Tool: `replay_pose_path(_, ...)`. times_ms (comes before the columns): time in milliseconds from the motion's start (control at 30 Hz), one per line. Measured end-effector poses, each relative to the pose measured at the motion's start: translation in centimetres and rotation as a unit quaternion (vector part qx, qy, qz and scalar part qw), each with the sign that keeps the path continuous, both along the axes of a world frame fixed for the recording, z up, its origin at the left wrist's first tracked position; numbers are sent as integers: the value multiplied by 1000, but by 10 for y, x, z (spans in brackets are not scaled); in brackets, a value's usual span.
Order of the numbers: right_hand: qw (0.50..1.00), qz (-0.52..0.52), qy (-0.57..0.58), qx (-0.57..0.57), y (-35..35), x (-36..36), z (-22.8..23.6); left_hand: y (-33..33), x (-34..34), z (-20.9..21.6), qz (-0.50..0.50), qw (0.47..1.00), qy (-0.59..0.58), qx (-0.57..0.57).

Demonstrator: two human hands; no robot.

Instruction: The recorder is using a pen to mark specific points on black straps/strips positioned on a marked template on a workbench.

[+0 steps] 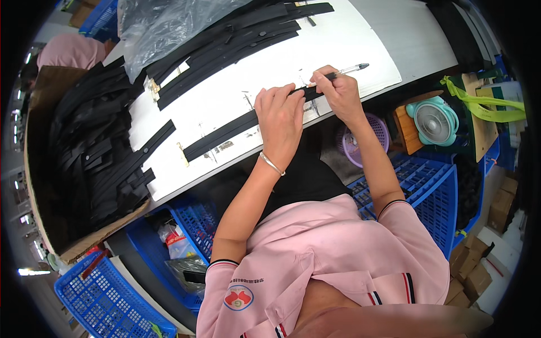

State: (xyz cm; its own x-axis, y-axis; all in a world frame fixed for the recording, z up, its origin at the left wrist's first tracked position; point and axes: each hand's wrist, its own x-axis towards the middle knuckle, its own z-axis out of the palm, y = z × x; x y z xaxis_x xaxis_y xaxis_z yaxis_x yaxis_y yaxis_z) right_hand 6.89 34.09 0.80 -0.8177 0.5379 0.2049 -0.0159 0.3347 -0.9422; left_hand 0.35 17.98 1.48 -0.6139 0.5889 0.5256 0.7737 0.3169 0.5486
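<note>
A long black strap (225,134) lies along the near edge of the white board (217,98). My left hand (280,119) rests flat over it, fingers stretched out and pressing near its right end. In my right hand (340,94) is a pen (355,68) with a clear barrel and a dark end pointing away to the right. The pen's other end is down by the strap's right end, partly hidden by my fingers. Beyond the hands, several more black straps (231,56) lie side by side on the board, some with small round buttons.
At the left a cardboard box (42,169) overflows with black straps. Clear plastic sheeting (169,28) covers the far left. A turquoise fan (435,121), a purple basket (375,135) and blue crates (434,194) stand right of me. Another blue crate (107,298) is lower left.
</note>
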Motion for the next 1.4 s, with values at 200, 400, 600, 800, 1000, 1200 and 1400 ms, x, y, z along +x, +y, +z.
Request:
replay_pose_path(200, 998, -1, 13, 68, 1, -2, -3, 5, -1, -4, 14, 1000, 1, 5)
replay_pose_path(400, 992, -15, 30, 121, 1, -3, -7, 7, 0, -4, 16, 1000, 6, 4)
replay_pose_path(600, 999, 23, 2, 44, 5, 6, 2, 6, -1, -5, 22, 1000, 6, 9)
replay_pose_path(800, 996, 53, -16, 71, 1, 4, 3, 1, -4, -6, 23, 999, 10, 34)
replay_pose_path(1000, 999, 17, 20, -32, 9, 13, -6, -54, -19, 1, 71, 997, -17, 16)
replay_pose_path(1200, 994, 35, -19, 101, -3, 2, 7, -188, -87, -7, 291, 948, 51, -121)
replay_pose_path(1400, 901, 13, -76, 428, -14, -20, 7, -226, -128, -11, 313, 945, 34, -92)
